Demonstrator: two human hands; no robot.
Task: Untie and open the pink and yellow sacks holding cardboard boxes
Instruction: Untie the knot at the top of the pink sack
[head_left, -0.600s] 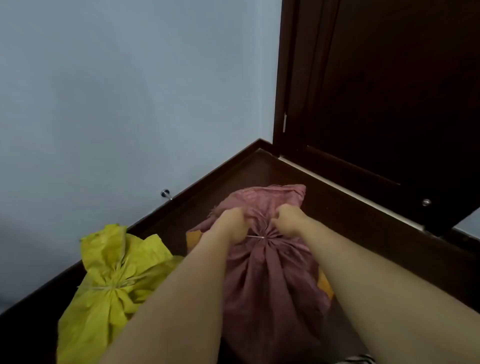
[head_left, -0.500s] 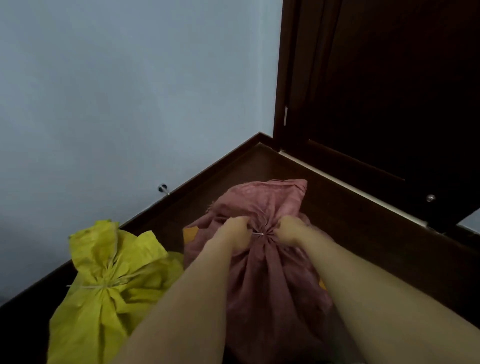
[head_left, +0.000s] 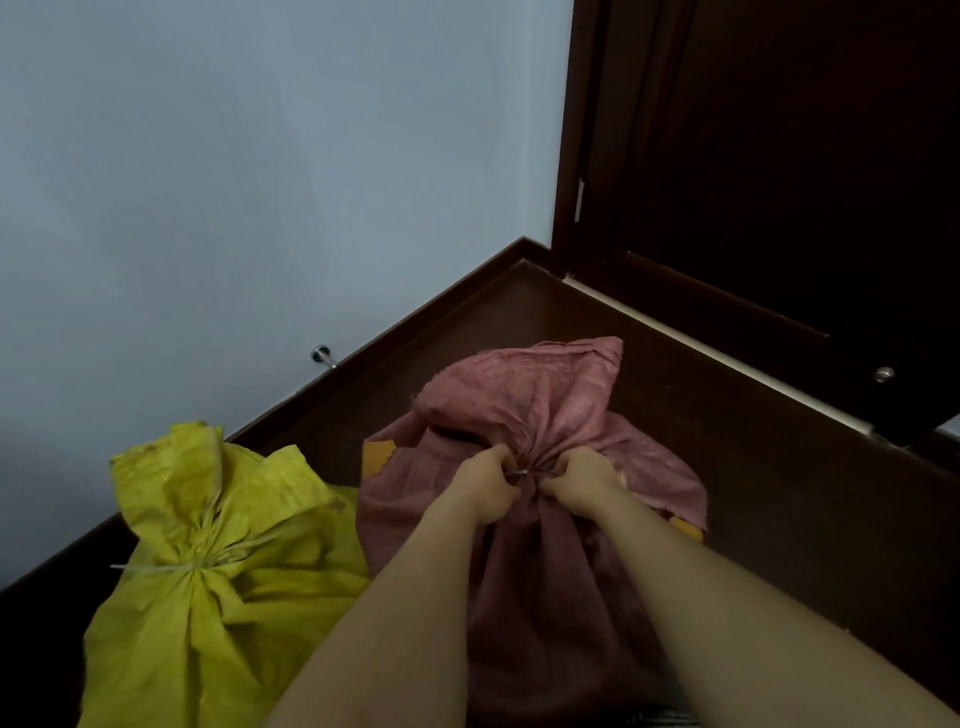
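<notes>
A pink woven sack (head_left: 545, 405) stands on the dark floor in the middle, its neck gathered and bound by a thin white tie (head_left: 521, 472). My left hand (head_left: 488, 488) and my right hand (head_left: 582, 480) both grip the bunched neck, one on each side of the tie, fingers curled into the cloth. Orange-brown cardboard (head_left: 376, 457) shows through a tear at the sack's left side. A yellow sack (head_left: 208, 597) sits to the left, its neck bound with a white tie (head_left: 156, 568). No hand touches it.
A pale wall (head_left: 260, 182) with a dark skirting board runs behind the sacks, with a metal door stopper (head_left: 322, 356) low on it. A dark wooden door (head_left: 779, 182) stands at the right. Dark floor (head_left: 779, 493) lies right of the pink sack.
The view has shifted slightly, so both sacks sit a little differently in frame. My hands keep their grip on the pink sack's neck; the tie still holds.
</notes>
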